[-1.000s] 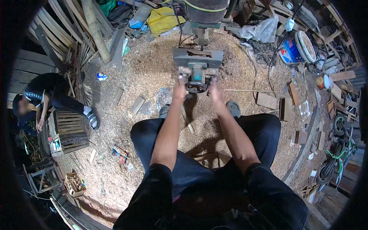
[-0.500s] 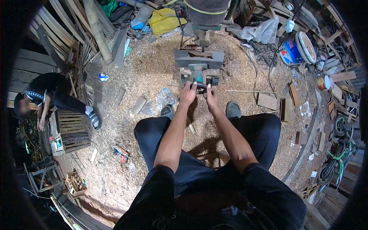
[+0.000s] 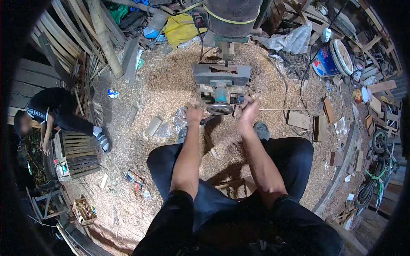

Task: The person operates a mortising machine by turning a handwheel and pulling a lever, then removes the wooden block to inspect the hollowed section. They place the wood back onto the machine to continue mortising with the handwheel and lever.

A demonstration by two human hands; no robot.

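A handwheel [image 3: 219, 108] with a dark rim sits at the front of a machine with a green-blue body [image 3: 220, 93]. Behind it lies a wide grey vise-like block [image 3: 201, 76] with a brown, wood-like piece [image 3: 228, 70] at its top. My left hand [image 3: 194, 113] is off the wheel to its left, blurred, fingers apart and holding nothing visible. To the right of the wheel, my right hand [image 3: 249, 114] is raised with spread fingers, near a dark metal part [image 3: 236, 99]. Neither hand touches the rim.
Wood shavings [image 3: 166, 85] cover the floor. Wood offcuts [image 3: 299, 120] and a paint bucket [image 3: 326, 59] lie on the right. A dark cylindrical machine part [image 3: 232, 19] stands ahead. At left, another person [image 3: 64, 111] sits beside a slatted crate [image 3: 79, 147].
Both hands have let go of the handwheel and moved apart, one to each side. The wheel's face now shows fully. The view has shifted slightly.
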